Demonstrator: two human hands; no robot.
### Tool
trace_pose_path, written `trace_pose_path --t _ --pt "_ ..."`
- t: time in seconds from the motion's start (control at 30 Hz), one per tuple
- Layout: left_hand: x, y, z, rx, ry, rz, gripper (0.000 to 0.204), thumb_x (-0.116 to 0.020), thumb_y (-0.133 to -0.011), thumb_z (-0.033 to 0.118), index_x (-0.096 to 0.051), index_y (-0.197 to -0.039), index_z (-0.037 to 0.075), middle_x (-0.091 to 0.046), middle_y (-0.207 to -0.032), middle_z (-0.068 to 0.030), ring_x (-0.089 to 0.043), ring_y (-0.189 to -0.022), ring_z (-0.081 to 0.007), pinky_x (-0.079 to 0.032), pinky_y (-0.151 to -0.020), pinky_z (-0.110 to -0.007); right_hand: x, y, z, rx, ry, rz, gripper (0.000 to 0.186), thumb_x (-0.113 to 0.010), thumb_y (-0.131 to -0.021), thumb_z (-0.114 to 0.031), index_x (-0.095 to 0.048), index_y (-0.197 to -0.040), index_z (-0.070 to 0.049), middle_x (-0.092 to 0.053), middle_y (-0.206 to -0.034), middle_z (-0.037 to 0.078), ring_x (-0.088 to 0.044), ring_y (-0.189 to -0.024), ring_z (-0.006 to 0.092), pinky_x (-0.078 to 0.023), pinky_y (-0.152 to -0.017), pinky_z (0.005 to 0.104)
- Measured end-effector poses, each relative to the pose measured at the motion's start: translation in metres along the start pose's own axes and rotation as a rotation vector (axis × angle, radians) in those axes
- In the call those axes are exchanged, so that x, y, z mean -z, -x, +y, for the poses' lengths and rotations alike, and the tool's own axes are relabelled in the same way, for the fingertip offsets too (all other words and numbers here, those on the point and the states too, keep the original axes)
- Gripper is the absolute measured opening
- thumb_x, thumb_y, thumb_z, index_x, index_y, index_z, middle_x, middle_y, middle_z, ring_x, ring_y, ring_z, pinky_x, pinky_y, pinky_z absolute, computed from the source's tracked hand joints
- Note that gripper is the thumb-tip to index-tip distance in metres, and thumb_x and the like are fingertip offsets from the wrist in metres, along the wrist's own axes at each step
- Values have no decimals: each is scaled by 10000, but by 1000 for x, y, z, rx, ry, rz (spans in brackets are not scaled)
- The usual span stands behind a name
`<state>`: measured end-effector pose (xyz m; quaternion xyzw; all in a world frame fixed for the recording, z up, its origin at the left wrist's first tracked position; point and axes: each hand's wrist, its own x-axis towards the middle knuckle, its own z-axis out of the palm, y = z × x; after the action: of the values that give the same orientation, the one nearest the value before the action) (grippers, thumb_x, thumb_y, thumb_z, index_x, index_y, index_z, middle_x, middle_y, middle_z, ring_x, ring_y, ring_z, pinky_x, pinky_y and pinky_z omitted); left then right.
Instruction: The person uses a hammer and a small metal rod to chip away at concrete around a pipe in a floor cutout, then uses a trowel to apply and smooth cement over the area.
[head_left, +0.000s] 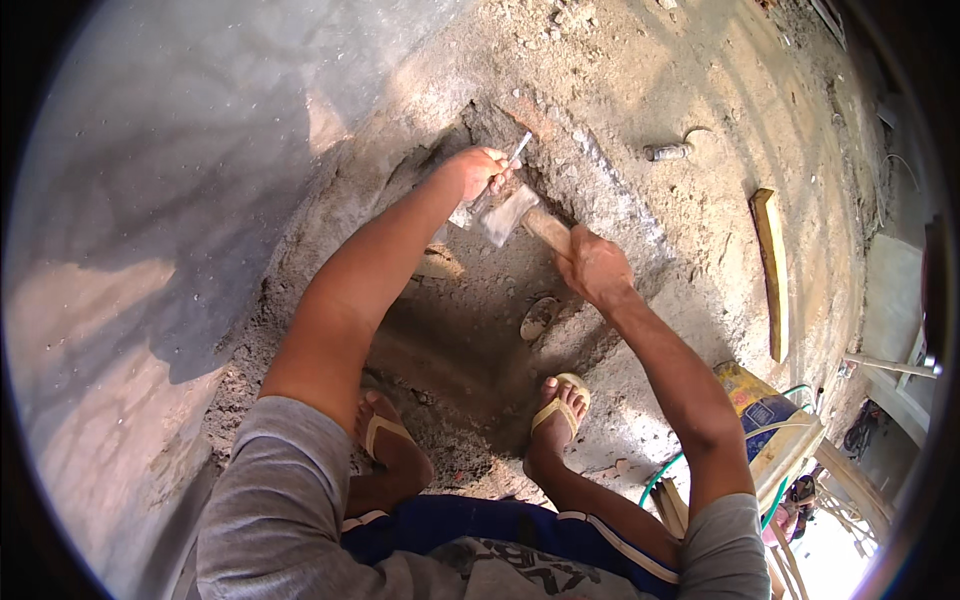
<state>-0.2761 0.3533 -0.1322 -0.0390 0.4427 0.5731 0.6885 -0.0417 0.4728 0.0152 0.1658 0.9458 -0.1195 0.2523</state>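
Hammer is held above the hollow, its wooden handle clamped in the right grip. Just beyond its head, a rod is pinched between the closed fingers of the left grip, near the hollow's far edge. To the right, a plank is seen on the ground; farther out, a grey cylinder.

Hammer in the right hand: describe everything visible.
The hammer has a blocky, pale grey head, apparently metal, on a thick tan handle that looks wooden. The right hand grips the handle, hiding its rear end. The handle slants up-left in the view, putting the head just below the left hand; any contact there is unclear.
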Motion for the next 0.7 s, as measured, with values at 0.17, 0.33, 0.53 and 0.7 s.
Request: trace_pose_path --t 0.17,0.33,0.53,0.7 --pt "-15 4 1 -8 -30 37 222 -443 -989 -32 -559 -1177 -19 -531 -839 -19 -458 -629 -79 -408 -541 -232 -8 44 -25 330 146 -126 323 -632 -899 -320 -549 -1021 -33 -648 -843 146 -675 -669 312 -564 -613 444" --pt "-3 2 -2 3 49 -50 230 -432 -993 -31 -553 -1188 -18 -522 -842 -19 -463 -665 -93 -416 -606 -256 -43 51 -70 660 21 -228 344 -651 -866 -342 -574 -994 -31 -641 -871 149 -686 -724 325 -558 -639 447" --pt "-14 3 -2 17 19 19 234 -412 -1000 -24 -546 -1192 -18 -521 -840 -27 -459 -667 -110 -420 -612 -276 -23 7 -41 404 -13 -152 290 -640 -841 -287 -600 -975 -33 -678 -889 153 -695 -758 345 -560 -680 450" --pt "-12 0 -4 20 89 18 237 -410 -1001 -22 -547 -1194 -14 -523 -842 -28 -458 -666 -110 -423 -617 -276 -19 28 -55 554 45 -243 245 -643 -813 -236 -636 -978 -55 -706 -897 152 -706 -828 335 -562 -723 455"
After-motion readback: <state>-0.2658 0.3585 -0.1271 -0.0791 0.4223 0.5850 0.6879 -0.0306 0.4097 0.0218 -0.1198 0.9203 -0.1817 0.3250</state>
